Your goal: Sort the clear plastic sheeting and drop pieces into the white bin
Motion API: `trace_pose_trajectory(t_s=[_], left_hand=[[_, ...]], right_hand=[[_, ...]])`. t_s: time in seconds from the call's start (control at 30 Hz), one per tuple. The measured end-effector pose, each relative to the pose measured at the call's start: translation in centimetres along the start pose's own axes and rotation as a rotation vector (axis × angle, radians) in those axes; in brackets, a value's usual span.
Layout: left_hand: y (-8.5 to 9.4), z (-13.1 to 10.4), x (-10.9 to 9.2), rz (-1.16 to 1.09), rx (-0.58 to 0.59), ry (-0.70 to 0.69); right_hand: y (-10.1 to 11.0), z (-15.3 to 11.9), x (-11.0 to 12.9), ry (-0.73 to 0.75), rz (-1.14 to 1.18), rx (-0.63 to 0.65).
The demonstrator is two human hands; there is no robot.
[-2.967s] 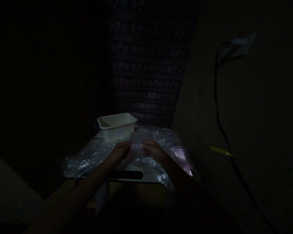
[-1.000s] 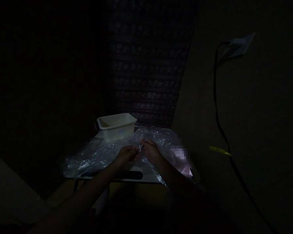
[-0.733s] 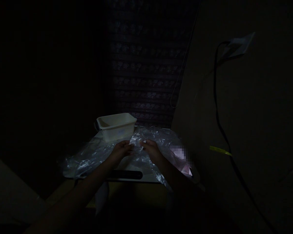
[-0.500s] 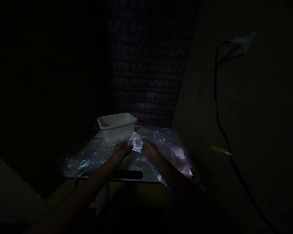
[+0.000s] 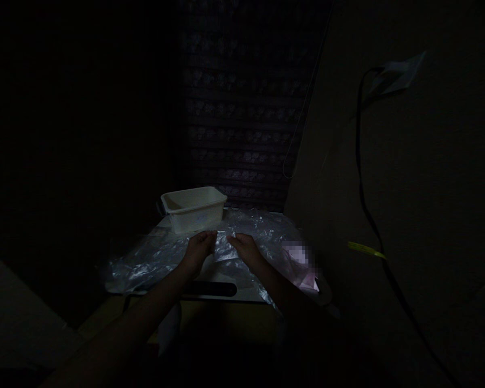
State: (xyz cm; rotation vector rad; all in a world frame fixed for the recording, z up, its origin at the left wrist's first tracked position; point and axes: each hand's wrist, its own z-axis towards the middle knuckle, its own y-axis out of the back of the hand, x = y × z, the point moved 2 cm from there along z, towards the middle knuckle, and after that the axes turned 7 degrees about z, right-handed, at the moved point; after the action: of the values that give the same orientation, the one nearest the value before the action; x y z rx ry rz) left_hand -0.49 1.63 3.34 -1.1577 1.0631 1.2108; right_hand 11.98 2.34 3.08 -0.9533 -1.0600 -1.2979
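Between my two hands is a small clear plastic bag (image 5: 225, 248), shiny and creased. My left hand (image 5: 201, 249) pinches its left edge, with the fingers curled. On the other side, my right hand (image 5: 244, 248) grips the upper right edge, thumb towards the middle. Whether anything lies inside the bag is too dark to tell. Under and around the hands, crinkled clear plastic sheeting (image 5: 143, 269) spreads over a pale table (image 5: 248, 293).
A white plastic tub (image 5: 196, 220) stands behind my hands, to the left. At the table's front edge lies a dark bar-shaped thing (image 5: 216, 289). Pinkish packets (image 5: 309, 281) sit at the right. A black cable (image 5: 361, 183) with a yellow tag (image 5: 366, 249) hangs along the right wall.
The small bag has tilted flatter and come down a little. My fingers have shifted to its upper edges, with both thumbs nearer the top. The tub and sheeting stay put.
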Motion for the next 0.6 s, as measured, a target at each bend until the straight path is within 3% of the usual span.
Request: trace_pose_trajectory(t_s=[0.17, 0.43, 0.6], left_hand=[[-0.50, -0.14, -0.07, -0.082, 0.028, 0.031], [0.02, -0.39, -0.85, -0.127, -0.036, 0.050], [-0.16, -0.75, -0.67, -0.053, 0.096, 0.150]], right_hand=[[-0.24, 0.25, 0.01, 0.094, -0.054, -0.079], [-0.19, 0.09, -0.05, 0.187, -0.137, -0.043], [-0.05, 0.24, -0.21, 0.202, -0.161, -0.006]])
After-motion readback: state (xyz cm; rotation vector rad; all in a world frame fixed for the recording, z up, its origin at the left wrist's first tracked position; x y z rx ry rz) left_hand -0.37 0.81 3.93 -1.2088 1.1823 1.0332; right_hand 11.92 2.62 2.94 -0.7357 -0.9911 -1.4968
